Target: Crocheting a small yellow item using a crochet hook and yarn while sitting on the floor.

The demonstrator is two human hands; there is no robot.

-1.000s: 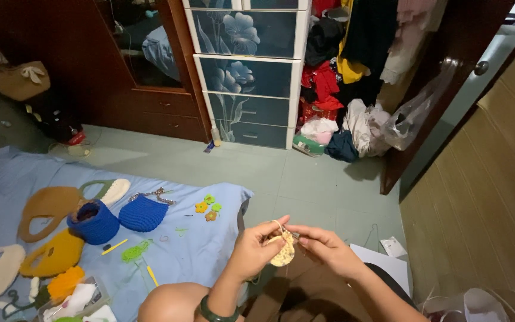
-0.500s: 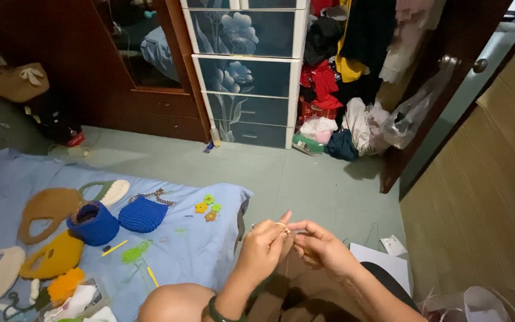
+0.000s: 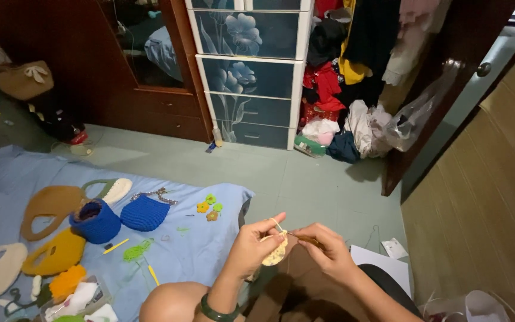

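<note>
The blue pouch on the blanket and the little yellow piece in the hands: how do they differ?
The blue pouch is dark blue; the yellow piece is pale yellow. The pouch is much bigger. The pouch lies alone on the blue blanket; the piece is held in the left hand, while the right hand holds a hook. Both look crocheted.

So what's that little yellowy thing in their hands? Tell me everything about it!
It's a small crochet piece, pale cream-yellow, with a knobbly yarn texture and a roundish, unfinished look. It hangs in front of the person's lap, above the edge of the blue blanket. The left hand pinches it, with a strand of yarn looped over a finger. The right hand holds a thin crochet hook pointing into its top edge.
</note>
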